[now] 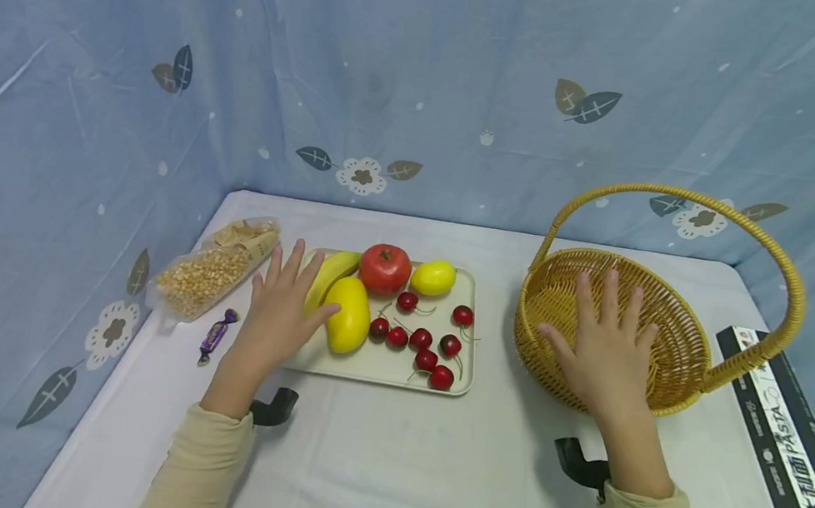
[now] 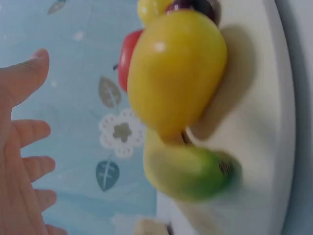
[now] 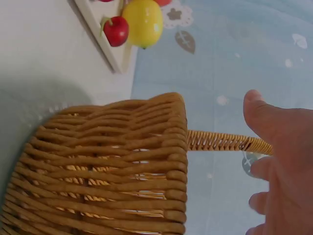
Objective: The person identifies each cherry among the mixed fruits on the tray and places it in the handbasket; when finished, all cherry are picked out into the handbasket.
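Note:
My left hand [image 1: 281,312] is held with fingers spread above the left end of a cream tray [image 1: 364,370], holding nothing. Beside its thumb lie a yellow mango [image 1: 349,316] and a banana [image 1: 335,270], which the left wrist view shows close up. A red pomegranate-like fruit [image 1: 385,269], a lemon [image 1: 434,278] and several cherries [image 1: 421,339] with stems share the tray. Over the near part of a wicker basket [image 1: 541,311] my right hand [image 1: 609,357] spreads its fingers, also holding nothing. The basket's arched handle [image 3: 225,141] rises behind that hand in the right wrist view.
Left of the tray lie a clear bag of corn kernels [image 1: 204,277] and a purple wrapped candy [image 1: 218,337]. A long black-and-white pasta box [image 1: 786,440] lies at the right edge. Blue patterned cloth [image 1: 457,84] hangs behind the white-covered table [image 1: 413,472].

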Demonstrator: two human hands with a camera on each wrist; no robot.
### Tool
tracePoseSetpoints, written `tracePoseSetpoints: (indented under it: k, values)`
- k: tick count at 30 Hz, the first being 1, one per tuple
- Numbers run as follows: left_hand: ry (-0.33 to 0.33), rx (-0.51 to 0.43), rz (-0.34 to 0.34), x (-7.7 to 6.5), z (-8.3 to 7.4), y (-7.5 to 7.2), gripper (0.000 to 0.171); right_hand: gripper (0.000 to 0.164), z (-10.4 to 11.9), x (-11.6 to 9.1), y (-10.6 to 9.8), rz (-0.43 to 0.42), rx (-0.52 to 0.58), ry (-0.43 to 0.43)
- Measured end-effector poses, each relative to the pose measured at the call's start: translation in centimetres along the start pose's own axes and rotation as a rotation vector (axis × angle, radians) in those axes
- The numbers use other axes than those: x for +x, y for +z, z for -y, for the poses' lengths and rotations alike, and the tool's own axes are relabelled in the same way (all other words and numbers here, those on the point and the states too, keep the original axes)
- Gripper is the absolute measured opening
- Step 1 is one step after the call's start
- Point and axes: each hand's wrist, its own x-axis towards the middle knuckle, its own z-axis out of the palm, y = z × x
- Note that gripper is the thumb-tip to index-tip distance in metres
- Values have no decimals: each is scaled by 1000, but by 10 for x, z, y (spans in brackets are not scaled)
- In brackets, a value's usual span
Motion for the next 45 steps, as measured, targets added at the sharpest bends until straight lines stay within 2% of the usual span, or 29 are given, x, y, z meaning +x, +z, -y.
tracePoseSetpoints:
  k: [6, 9, 13, 17, 19, 23, 28, 31, 36, 45]
  values:
    - [-31, -216, 68, -7, 26, 0, 80, 77, 7, -1, 8, -59, 104, -125]
    - [-45, -312, 89, -14, 41, 4, 79, 73, 13, -1, 13, -102, 199, -208]
    - [-69, -393, 111, -21, 57, 12, 78, 68, 23, -3, 19, -134, 317, -317]
    - [-87, -427, 112, -26, 68, 20, 76, 63, 33, -5, 28, -136, 381, -370]
    - [-94, -437, 97, -29, 72, 24, 75, 59, 37, -6, 35, -145, 403, -378]
    - [-111, -487, 68, -32, 78, 32, 74, 52, 45, -8, 51, -122, 529, -379]
    - [-126, -547, 36, -33, 83, 39, 68, 41, 52, -10, 69, -8, 728, -347]
    - [-154, -552, 25, -32, 86, 40, 63, 34, 56, -12, 76, 91, 799, -307]
    - [-177, -532, 6, -32, 89, 42, 57, 25, 63, -15, 84, 206, 807, -267]
    - [-182, -510, -5, -32, 92, 47, 50, 27, 68, -17, 96, 226, 759, -290]
